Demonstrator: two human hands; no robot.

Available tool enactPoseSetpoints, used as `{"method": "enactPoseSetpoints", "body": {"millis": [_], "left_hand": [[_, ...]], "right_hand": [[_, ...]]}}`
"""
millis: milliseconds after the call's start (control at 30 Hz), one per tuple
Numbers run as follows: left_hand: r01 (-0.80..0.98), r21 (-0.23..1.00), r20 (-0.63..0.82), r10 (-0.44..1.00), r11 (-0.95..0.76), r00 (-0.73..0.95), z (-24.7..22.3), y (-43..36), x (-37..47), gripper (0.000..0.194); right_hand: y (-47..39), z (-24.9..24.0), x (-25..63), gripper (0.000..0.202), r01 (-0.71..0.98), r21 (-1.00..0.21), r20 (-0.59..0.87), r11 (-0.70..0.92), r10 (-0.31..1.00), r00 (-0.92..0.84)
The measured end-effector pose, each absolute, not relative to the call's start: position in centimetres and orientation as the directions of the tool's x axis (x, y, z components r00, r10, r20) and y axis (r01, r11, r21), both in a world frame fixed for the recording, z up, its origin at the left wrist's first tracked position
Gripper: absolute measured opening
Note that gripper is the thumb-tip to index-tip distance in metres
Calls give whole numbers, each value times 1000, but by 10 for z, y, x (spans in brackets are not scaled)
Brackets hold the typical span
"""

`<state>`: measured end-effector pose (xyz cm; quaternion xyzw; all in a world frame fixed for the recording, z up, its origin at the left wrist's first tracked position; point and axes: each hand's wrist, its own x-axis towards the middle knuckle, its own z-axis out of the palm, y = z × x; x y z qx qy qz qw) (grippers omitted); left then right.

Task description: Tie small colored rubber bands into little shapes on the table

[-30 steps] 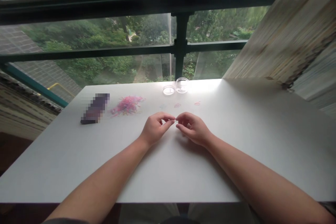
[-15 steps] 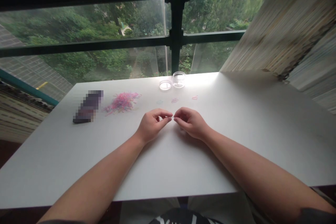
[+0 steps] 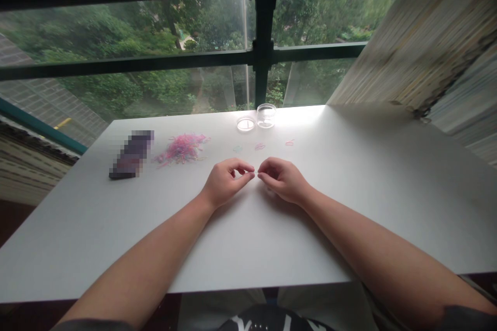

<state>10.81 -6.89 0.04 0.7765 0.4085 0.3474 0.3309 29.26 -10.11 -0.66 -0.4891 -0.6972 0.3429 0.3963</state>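
Note:
My left hand (image 3: 231,181) and my right hand (image 3: 281,178) meet over the middle of the white table, each with thumb and fingers pinched. Between the fingertips a thin pale small elastic band (image 3: 256,171) barely shows; most of it is hidden by the fingers. Just beyond the hands lie small groups of loose bands: pale green ones (image 3: 237,149), pinkish ones (image 3: 260,146) and pink ones (image 3: 289,142). To the left of my left hand is a heap of pink, purple and other coloured bands (image 3: 182,148).
At the table's far edge stands a clear round container (image 3: 266,116), with a clear round lid (image 3: 246,124) beside it. A dark blurred-out object (image 3: 132,154) lies left of the heap. Behind the white table (image 3: 272,248) are a window frame (image 3: 263,36) and a curtain (image 3: 392,46).
Both hands keep almost the same pinched pose, the fingertips a touch further apart. The view has shifted slightly; the things on the table have not moved.

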Motion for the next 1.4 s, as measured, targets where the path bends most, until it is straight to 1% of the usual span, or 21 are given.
{"method": "enactPoseSetpoints", "body": {"millis": [600,733,900,1167,1400], "left_hand": [[357,790,307,827,-497,471,-1,-69,106,11],[372,782,305,827,-500,472,-2,-69,106,13],[402,774,283,836,-489,471,-1,-70,107,20],[416,763,285,836,-494,469,-1,-70,108,17],[426,750,289,830,-506,477,-1,-71,109,17]], "right_hand": [[-101,-6,295,8,411,-853,232,321,939,-253],[-101,-6,295,6,420,-847,242,326,940,-242],[-101,-7,294,5,415,-846,253,335,937,-240],[-101,-6,294,6,422,-841,255,338,936,-243],[-100,-8,292,6,392,-853,267,345,933,-241]]}}
